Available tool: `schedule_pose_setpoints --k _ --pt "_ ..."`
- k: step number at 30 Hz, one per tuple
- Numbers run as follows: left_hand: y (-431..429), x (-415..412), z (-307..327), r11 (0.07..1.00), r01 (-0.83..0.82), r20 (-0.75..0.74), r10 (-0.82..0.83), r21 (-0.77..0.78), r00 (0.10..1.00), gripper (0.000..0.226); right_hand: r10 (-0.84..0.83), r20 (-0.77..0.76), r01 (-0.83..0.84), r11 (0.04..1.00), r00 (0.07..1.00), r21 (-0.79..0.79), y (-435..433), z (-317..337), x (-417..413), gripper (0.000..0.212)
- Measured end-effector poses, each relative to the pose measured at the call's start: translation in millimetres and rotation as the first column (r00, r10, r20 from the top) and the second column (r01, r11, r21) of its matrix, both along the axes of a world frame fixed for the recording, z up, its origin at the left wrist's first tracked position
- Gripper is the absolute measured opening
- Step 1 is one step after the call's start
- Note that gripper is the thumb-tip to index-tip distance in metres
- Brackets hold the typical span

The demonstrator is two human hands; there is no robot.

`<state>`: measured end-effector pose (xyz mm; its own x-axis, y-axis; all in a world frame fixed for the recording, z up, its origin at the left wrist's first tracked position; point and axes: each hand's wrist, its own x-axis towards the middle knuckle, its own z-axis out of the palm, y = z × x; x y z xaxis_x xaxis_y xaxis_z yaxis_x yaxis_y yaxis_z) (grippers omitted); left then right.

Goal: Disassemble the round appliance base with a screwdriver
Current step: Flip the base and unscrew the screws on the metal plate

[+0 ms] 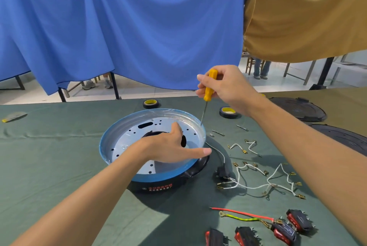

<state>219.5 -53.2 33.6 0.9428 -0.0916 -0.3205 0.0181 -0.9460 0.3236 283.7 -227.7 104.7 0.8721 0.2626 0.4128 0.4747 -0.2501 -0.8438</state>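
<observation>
— What's the right hand (226,88) up to?
— It grips a yellow-handled, thin-shafted screwdriver (208,90), tip down at the far rim of the round, blue-edged silver metal pan on its black base (119,128).
— And the left hand (170,146)?
— Spread inside that pan, index finger out over the rim. White wires with brass terminals (254,187) lie to its right, red-and-black rocker switches (284,231) under the right forearm.

Your screwdriver (209,86) has a glossy yellow plastic handle and a thin bare-metal shaft. The round base (127,138) is smooth pale metal inside with a soft sheen, edged in blue film. Its outer shell (158,187) is glossy black plastic. The surface (49,156) wears matt green cloth, creased. The loose wires (258,185) look white and braided, with brassy terminals.
</observation>
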Motion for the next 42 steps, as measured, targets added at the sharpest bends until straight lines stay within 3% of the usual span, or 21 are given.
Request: schedule_pose_setpoints --k 4,8,13,19,31,36,42 --pt "1 -10 -18 0.99 -0.027 0.111 0.042 -0.137 0.993 0.12 -0.014 0.029 0.016 0.996 0.999 -0.089 21 -8 -9 0.039" --pt "0 -14 -20 0.992 -0.033 0.212 0.058 -0.119 0.976 0.107 -0.061 0.092 0.082 0.967 0.994 -0.24 29 -19 -13 0.038" --pt "0 -16 -22 0.996 -0.023 0.279 0.048 -0.091 0.959 0.109 -0.094 0.113 0.116 0.971 0.989 -0.211 32 -21 -12 0.039" --pt "1 -20 -23 0.996 0.003 0.351 0.028 -0.089 0.936 0.09 -0.092 0.144 0.119 0.973 0.985 -0.196 37 -17 -8 0.041" --pt "1 -24 -24 0.998 -0.018 0.398 0.041 -0.06 0.917 0.093 -0.082 0.136 0.118 0.952 0.987 -0.282 30 -23 5 0.037" --pt "0 -22 -24 0.997 -0.018 0.38 0.047 -0.079 0.924 0.092 -0.099 0.316 0.255 0.827 0.943 -0.5 29 -39 5 0.043" --pt "-1 -21 -23 0.994 -0.026 0.353 0.061 -0.103 0.934 0.104 -0.104 0.222 0.223 0.751 0.969 -0.621 31 -33 11 0.035"
